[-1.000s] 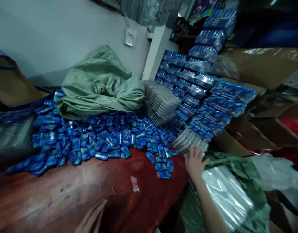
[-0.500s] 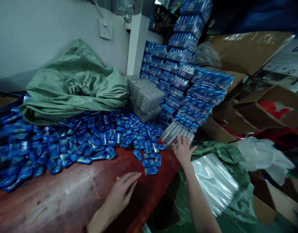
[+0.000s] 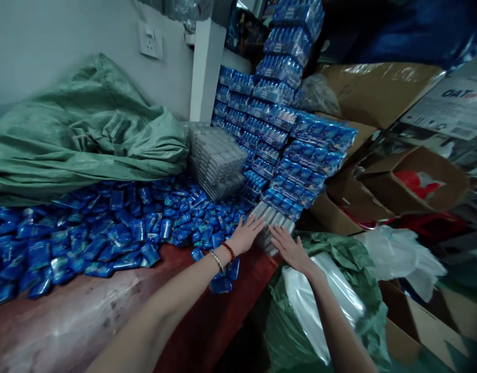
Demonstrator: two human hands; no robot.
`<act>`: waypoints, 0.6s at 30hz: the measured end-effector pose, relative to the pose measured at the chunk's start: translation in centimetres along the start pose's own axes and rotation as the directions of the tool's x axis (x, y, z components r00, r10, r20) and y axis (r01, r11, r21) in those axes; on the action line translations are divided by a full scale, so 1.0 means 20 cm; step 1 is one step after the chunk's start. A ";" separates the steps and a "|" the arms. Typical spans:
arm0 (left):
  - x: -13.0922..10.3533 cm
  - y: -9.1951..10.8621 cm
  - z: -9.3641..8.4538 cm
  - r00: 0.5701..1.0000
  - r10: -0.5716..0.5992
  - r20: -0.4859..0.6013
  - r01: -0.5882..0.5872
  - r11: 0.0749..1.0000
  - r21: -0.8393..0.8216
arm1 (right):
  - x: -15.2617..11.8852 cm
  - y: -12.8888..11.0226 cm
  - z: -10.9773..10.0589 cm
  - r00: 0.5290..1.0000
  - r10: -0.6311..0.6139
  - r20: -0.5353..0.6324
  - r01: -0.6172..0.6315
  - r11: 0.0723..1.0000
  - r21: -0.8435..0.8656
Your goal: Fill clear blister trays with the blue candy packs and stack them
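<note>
Both hands are at a clear ribbed plastic tray (image 3: 275, 216) by the right edge of the red table. My left hand (image 3: 244, 237), with a bead bracelet and a silver bangle at the wrist, reaches to the tray's left side, fingers stretched out. My right hand (image 3: 290, 249) lies at its near right side, fingers spread. Whether either palm presses on the tray I cannot tell. Small blue packets (image 3: 117, 233) are heaped to the left, and a few loose ones (image 3: 221, 285) lie below my left wrist. A taller stack of clear trays (image 3: 215, 160) stands behind.
Shrink-wrapped blue packs (image 3: 273, 114) are piled high at the back. A green sack (image 3: 86, 140) rests on the left of the red table (image 3: 83, 321). To the right are clear plastic bags (image 3: 327, 295) on green sheeting and open cardboard boxes (image 3: 421, 181).
My left hand has moved forward and right from over the table to the clear tray. My right hand stays near the tray, shifted slightly. The view has turned a little to the right.
</note>
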State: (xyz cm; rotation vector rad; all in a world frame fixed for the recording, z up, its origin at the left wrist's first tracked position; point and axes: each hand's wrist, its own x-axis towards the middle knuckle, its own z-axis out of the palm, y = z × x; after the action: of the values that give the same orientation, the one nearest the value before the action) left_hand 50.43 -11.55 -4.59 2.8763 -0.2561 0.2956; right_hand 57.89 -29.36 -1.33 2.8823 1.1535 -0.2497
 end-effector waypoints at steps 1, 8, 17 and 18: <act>0.00 0.00 0.02 1.000 0.000 -0.009 0.000 1.000 0.006 | 0.00 0.00 0.00 1.000 0.001 0.006 -0.001 1.000 -0.009; -0.05 0.00 0.08 0.997 0.000 -0.078 0.004 0.999 0.043 | 0.00 0.01 -0.03 0.998 -0.012 0.062 0.010 0.999 0.032; -0.11 -0.01 0.09 0.996 0.013 -0.090 -0.009 0.999 0.049 | 0.02 -0.02 -0.03 0.993 0.065 0.100 -0.065 0.998 -0.004; -0.11 -0.01 0.09 0.996 0.013 -0.083 -0.009 0.999 0.042 | 0.02 -0.03 -0.01 0.994 0.072 0.084 -0.070 0.997 -0.017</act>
State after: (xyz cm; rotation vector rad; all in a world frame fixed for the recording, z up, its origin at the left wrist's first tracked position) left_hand 48.65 -11.40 -6.91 2.8952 -0.2535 0.4270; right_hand 57.78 -28.73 -1.08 2.8629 1.0330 -0.3560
